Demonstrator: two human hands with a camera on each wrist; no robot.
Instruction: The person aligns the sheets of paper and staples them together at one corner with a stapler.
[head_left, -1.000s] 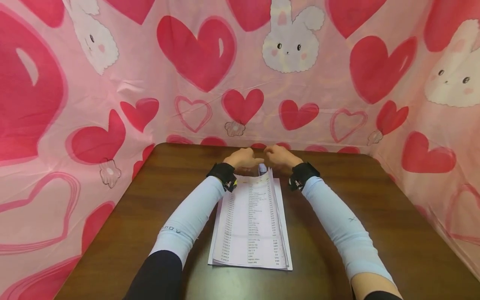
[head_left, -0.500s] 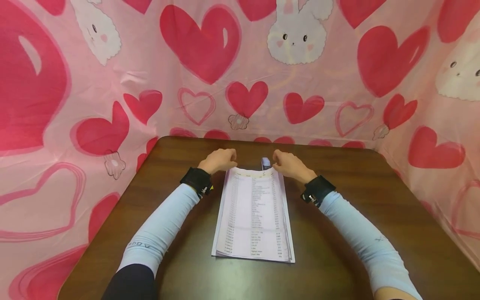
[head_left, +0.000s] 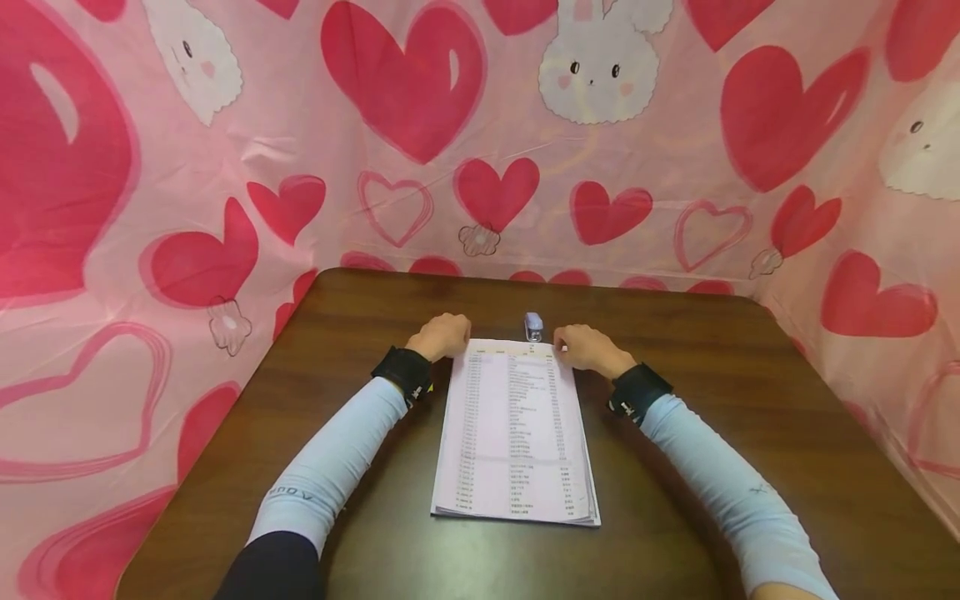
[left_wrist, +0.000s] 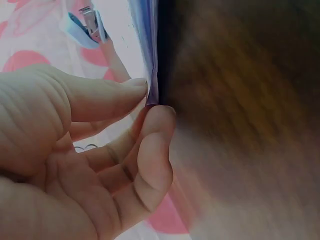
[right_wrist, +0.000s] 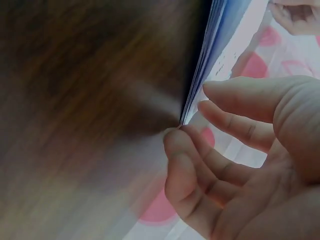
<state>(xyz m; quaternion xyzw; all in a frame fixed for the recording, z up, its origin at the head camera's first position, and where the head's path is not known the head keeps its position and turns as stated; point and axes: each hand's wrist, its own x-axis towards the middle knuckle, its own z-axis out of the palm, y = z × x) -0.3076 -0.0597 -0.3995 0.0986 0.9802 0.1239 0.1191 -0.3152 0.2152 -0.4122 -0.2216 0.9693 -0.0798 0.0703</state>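
A stack of printed paper sheets (head_left: 517,433) lies on the table, its far edge between my two hands. My left hand (head_left: 441,337) pinches the far left corner; the left wrist view has the thumb (left_wrist: 115,97) on one face and curled fingers on the other. At the far right corner, my right hand (head_left: 588,348) holds the stack's edge (right_wrist: 200,65) between thumb and curled fingers, the thumb only lightly against it. Just beyond the far edge stands a small pale purple stapler (head_left: 533,326), which neither hand touches.
The brown wooden table (head_left: 675,500) reaches out on both sides of the paper. Behind and beside it hangs a pink cloth (head_left: 420,208) printed with hearts and rabbits.
Both hands have moved apart from the middle of the far edge to the two far corners. The raised, curled top sheets now lie flatter and more even, and the stapler shows fully.
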